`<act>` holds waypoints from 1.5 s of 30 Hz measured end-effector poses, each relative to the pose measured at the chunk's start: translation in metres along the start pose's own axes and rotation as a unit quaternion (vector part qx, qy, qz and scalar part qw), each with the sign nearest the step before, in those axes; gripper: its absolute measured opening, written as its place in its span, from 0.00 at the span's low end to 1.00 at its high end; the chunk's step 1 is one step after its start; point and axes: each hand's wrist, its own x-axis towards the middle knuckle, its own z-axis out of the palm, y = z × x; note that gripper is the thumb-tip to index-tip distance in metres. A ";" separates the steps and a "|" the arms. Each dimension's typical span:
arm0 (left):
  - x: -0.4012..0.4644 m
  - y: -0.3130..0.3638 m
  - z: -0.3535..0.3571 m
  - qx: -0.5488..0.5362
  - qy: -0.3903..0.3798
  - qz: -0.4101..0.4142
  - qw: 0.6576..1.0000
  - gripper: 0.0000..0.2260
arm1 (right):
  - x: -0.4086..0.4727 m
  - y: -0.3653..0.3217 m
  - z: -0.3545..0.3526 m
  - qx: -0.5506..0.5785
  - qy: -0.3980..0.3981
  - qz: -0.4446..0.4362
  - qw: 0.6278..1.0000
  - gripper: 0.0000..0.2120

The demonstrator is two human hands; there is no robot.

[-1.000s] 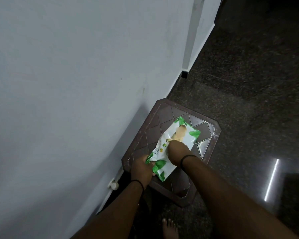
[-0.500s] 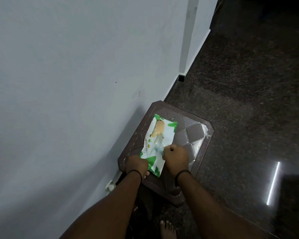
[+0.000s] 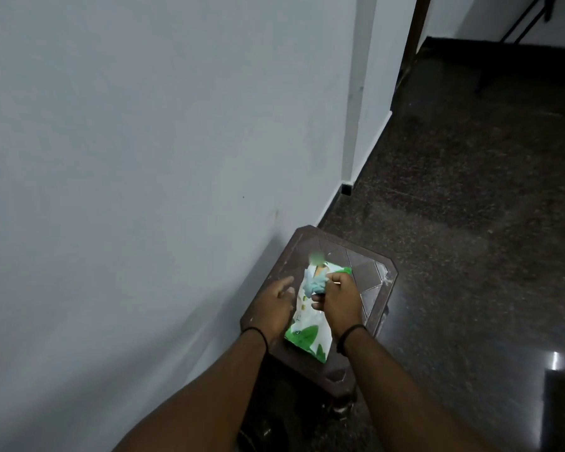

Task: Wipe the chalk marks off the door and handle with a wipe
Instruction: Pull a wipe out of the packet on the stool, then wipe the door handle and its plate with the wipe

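A small dark brown stool point(image 3: 369, 272) with clipped corners and a top scored into a diamond grid stands on the dark speckled polished floor point(image 3: 470, 223), its left edge close against the pale wall point(image 3: 144, 158). A white-and-green wet-wipe pack point(image 3: 307, 334) lies directly on the stool top, running lengthwise from its near edge toward the middle.
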 end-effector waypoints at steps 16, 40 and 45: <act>-0.106 0.016 -0.089 -0.248 0.036 -0.020 0.968 0.13 | -0.116 -0.019 0.037 -0.069 -0.160 -0.044 0.984 0.06; -0.520 -0.029 -0.414 -0.421 0.316 0.287 0.800 0.12 | -0.599 -0.098 0.216 -0.132 -0.486 -0.362 0.785 0.05; -0.599 -0.067 -0.453 -0.394 0.422 0.266 0.772 0.08 | -0.670 -0.078 0.248 -0.110 -0.643 -0.299 0.696 0.08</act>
